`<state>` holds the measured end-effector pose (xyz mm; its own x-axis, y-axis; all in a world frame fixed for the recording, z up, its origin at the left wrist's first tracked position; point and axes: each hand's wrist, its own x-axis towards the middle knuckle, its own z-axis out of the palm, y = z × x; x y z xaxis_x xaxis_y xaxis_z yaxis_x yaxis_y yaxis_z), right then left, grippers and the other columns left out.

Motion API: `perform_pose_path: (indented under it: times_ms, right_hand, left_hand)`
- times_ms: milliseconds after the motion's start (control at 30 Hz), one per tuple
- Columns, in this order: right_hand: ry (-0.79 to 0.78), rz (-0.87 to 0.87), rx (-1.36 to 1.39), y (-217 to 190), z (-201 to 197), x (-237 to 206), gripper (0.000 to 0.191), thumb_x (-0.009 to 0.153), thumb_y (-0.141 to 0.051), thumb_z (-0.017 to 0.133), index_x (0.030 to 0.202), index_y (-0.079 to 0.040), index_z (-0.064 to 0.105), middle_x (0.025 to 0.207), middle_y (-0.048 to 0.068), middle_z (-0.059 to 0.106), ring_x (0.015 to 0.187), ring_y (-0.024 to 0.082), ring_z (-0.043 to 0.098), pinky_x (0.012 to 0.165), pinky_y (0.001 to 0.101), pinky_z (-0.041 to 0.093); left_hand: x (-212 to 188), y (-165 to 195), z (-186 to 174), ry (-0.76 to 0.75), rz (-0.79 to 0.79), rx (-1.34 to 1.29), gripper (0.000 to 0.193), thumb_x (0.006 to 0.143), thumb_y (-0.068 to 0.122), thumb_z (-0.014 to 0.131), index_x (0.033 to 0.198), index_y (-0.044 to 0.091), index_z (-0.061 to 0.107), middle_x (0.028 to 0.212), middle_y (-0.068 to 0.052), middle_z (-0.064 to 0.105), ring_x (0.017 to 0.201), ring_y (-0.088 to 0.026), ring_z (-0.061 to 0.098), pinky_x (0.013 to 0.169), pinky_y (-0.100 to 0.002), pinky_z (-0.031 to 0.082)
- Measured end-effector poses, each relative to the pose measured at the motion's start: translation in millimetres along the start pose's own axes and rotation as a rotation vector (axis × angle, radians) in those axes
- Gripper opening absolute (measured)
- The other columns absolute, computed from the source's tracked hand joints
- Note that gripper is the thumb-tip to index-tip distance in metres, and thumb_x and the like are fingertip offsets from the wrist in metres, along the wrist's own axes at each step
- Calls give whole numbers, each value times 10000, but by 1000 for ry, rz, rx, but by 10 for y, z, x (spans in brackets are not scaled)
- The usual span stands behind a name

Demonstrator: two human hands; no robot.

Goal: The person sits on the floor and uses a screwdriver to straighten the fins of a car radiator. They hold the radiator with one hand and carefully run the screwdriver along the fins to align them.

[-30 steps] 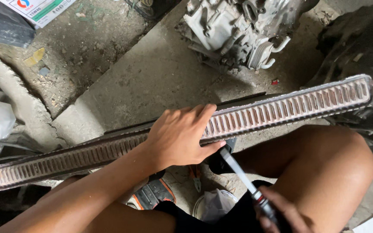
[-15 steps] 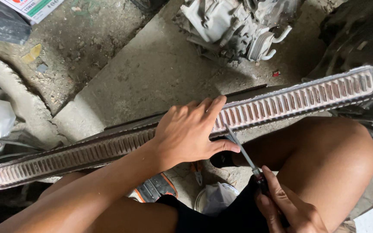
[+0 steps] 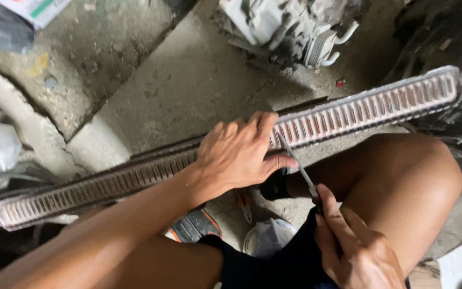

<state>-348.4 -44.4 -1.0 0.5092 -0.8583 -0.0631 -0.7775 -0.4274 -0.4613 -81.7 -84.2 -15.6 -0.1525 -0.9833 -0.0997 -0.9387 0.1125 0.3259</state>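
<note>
Two hands worked on a long finned radiator core (image 3: 359, 109) lying aslant across the person's knees above the concrete floor (image 3: 188, 80). The left hand (image 3: 239, 152) lay spread over its middle, fingers curled on the top edge. The right hand (image 3: 356, 251) was closed round a thin metal tool (image 3: 298, 166), whose tip met the fins just beside the left thumb. An engine part (image 3: 295, 27) sat beyond.

The right hand (image 3: 356, 251) has raised the screwdriver (image 3: 298, 166) (thin-shafted), so its tip now meets the radiator (image 3: 359, 109) edge beside the left hand (image 3: 239, 152), which has slid slightly up over the fins.
</note>
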Motion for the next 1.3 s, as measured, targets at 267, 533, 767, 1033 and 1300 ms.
perform_pose_path:
  times_ms: [267, 533, 767, 1033, 1300]
  right_hand:
    - [-4, -34, 39, 18, -76, -88, 553, 825, -152, 756, 1360, -99, 628, 826, 146, 751, 569, 306, 724, 580, 415, 581]
    - [109, -104, 254, -77, -83, 39, 522, 859, -91, 700, 1374, -66, 617, 884, 147, 740, 739, 291, 767, 652, 380, 589]
    - [57, -89, 63, -97, -137, 65, 561, 827, -99, 741, 1375, -71, 623, 762, 151, 695, 530, 315, 672, 542, 435, 540]
    - [73, -121, 69, -163, -167, 89, 536, 862, -81, 703, 1386, -33, 605, 847, 195, 710, 672, 376, 696, 602, 452, 542]
    - [48, -84, 273, -142, -175, 76, 530, 872, -63, 680, 1393, -31, 591, 880, 221, 732, 751, 379, 728, 658, 431, 564]
  left_hand:
    - [7, -9, -1, 82, 0, -17, 915, 837, 814, 538, 1245, -2, 479, 1095, -248, 697, 791, -457, 732, 663, -578, 575]
    - [46, -27, -42, -19, -26, 2, 973, 822, 832, 510, 1262, -34, 466, 1051, -239, 696, 715, -404, 744, 605, -554, 586]
    - [24, -2, -5, 139, 43, 44, 861, 878, 783, 540, 1211, -11, 510, 997, -241, 704, 698, -446, 717, 607, -566, 564]
    - [58, -36, 37, -29, -27, 5, 860, 909, 787, 496, 1206, -20, 494, 990, -239, 702, 708, -397, 732, 625, -548, 580]
    - [63, -52, 1, -10, -1, -27, 955, 837, 801, 577, 1228, -65, 486, 964, -245, 702, 673, -386, 733, 578, -526, 591]
